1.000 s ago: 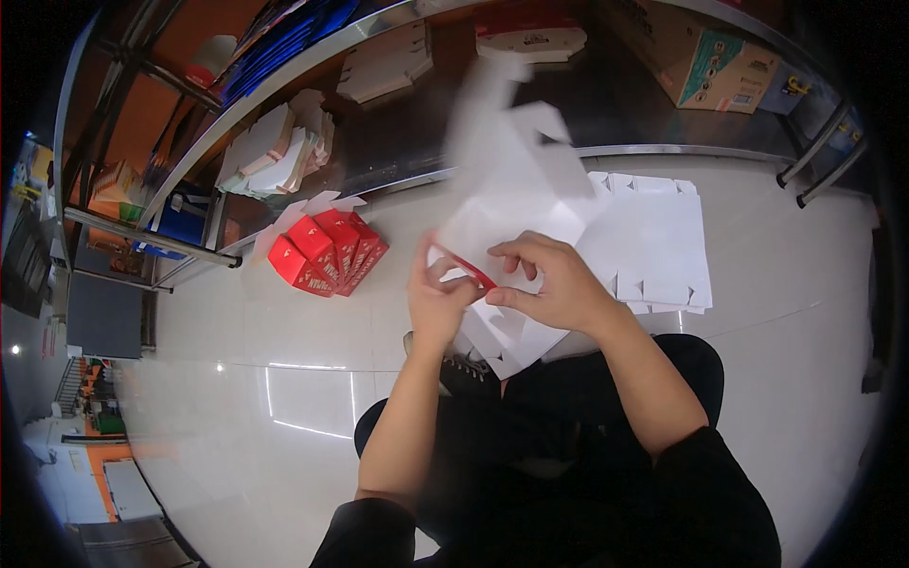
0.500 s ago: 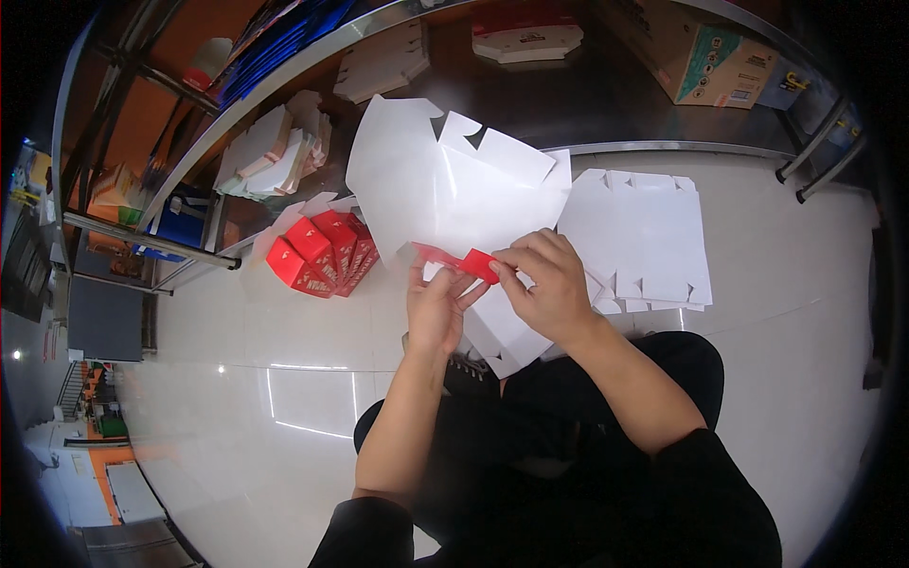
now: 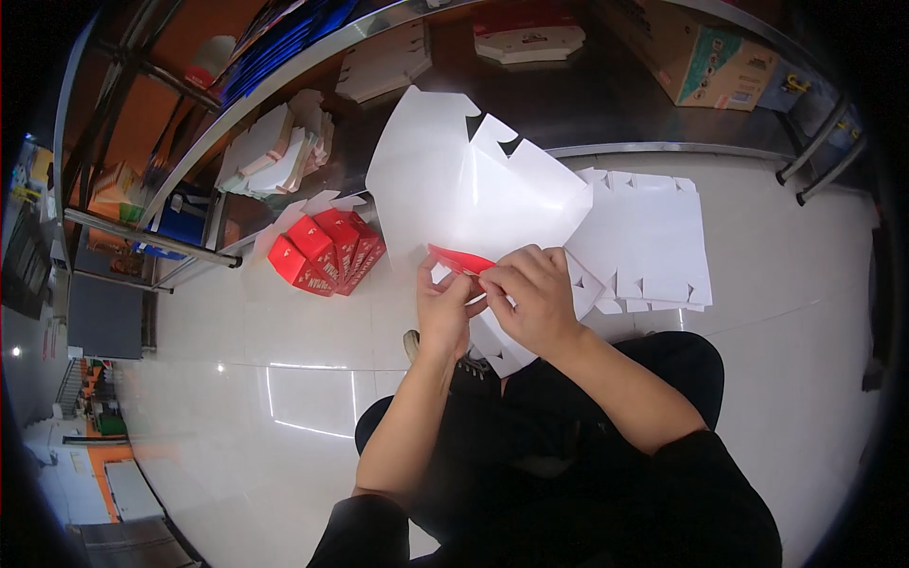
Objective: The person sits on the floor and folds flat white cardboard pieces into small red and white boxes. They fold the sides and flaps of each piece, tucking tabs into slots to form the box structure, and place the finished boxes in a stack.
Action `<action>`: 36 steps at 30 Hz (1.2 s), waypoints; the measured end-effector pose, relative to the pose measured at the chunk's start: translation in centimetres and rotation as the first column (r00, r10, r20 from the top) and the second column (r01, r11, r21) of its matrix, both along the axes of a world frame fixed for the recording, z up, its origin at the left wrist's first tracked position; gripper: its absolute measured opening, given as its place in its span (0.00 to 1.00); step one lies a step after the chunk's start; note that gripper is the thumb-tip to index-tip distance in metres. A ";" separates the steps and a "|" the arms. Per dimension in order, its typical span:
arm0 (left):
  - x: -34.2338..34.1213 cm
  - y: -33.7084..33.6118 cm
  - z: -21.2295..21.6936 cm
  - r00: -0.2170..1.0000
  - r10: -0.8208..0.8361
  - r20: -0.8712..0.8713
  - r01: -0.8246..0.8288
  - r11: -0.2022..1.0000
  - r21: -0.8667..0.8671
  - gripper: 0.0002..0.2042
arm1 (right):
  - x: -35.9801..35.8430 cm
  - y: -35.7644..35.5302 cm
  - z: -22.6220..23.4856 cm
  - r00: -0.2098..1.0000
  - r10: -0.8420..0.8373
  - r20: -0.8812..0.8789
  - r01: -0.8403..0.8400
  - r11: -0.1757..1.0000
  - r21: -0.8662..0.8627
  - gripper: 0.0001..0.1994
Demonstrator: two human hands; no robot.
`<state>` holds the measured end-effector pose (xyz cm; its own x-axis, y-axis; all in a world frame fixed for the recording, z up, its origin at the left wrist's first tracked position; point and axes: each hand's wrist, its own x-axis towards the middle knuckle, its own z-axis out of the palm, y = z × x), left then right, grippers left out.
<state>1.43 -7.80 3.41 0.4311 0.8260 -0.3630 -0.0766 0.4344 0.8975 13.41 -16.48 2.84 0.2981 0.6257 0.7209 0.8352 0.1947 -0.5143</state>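
Note:
A partly folded cardboard box, white inside and red outside, is held up in front of me. Its large flap stands at the far side, with slots cut near its top edge. My left hand is closed on the box's near red edge. Beside it, my right hand pinches a red flap of the same edge, the fingertips of both hands almost meeting. Several folded red boxes stand nested on the floor to the left. A stack of flat white box blanks lies on the floor to the right.
A metal shelf spans the far side, holding stacked cardboard pieces, flat boxes and a brown carton. Blue folded items sit higher at the left. My shoe is just under the box.
The box has tilted and shifted slightly right. The red flap between my hands has been folded inward, and my right hand's fingers have curled closer to the left hand.

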 end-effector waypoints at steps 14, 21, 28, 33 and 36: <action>-0.2 -0.2 -0.8 0.914 -0.016 -0.406 0.380 0.389 0.840 0.69 | 3.2 -0.1 1.2 0.284 0.143 -0.948 -0.393 0.919 0.022 0.24; -1.6 2.8 -0.6 0.962 0.056 0.267 -0.164 0.901 0.402 0.44 | 4.9 -1.7 4.5 0.730 0.267 -0.629 -0.614 0.661 -0.431 0.25; -2.9 4.6 -3.1 0.888 0.064 0.455 -0.167 0.968 0.190 0.37 | 4.8 -1.3 5.2 0.635 0.095 -0.767 -0.686 0.526 -0.503 0.20; -0.6 1.6 -0.9 0.971 -0.238 -0.010 0.167 0.652 0.740 0.57 | 5.1 -1.3 3.3 0.128 0.220 -0.967 -0.678 0.731 0.077 0.21; -0.7 2.0 -1.7 0.939 -0.283 -0.195 0.317 0.498 0.807 0.56 | 4.9 -1.3 3.6 0.004 0.342 -0.940 -0.657 0.710 0.256 0.24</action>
<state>0.72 -5.76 1.71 0.7148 0.5871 0.3800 -0.0519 -0.4973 0.8660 18.32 -17.73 6.41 0.1341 0.9900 0.0439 -0.5126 0.1072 -0.8519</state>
